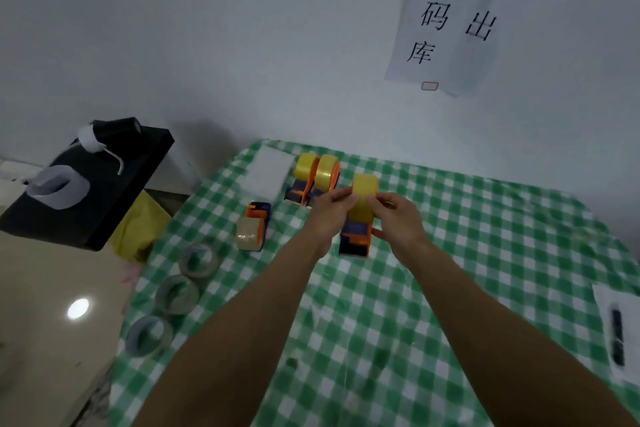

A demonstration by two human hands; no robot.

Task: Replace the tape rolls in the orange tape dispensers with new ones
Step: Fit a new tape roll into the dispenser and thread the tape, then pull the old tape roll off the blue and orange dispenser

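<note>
Head view, looking down at a table covered in a green-and-white checked cloth (450,253). Both my hands are at the middle of it, on one orange tape dispenser (356,239) that carries a yellow tape roll (364,192). My left hand (332,208) is closed around the roll's left side, fingertips on its yellow face. My right hand (398,218) grips from the other side, thumb and fingers pinching the roll's lower right edge, with the lower fingers down against the dispenser body. The dispenser's near end rests on the cloth; the roll stands upright at its far end.

Behind and to the left stand two more orange dispensers (311,180), side by side and touching, each loaded with a yellow roll. Just left of them lies a white sheet (268,172). Nearer to me on the left sits a fourth dispenser (254,225), with a pale, clear-looking roll at its near end.

Along the left edge of the cloth, three greyish tape rolls (176,295) lie flat in a row, close together but apart.

At the far right edge, a white paper (604,302) holds a dark pen-like object (617,340); too blurred to identify.

Off the table to the left, a black box (86,191) bears a white wrapped item. A sheet with Chinese characters (453,10) hangs on the wall behind.
</note>
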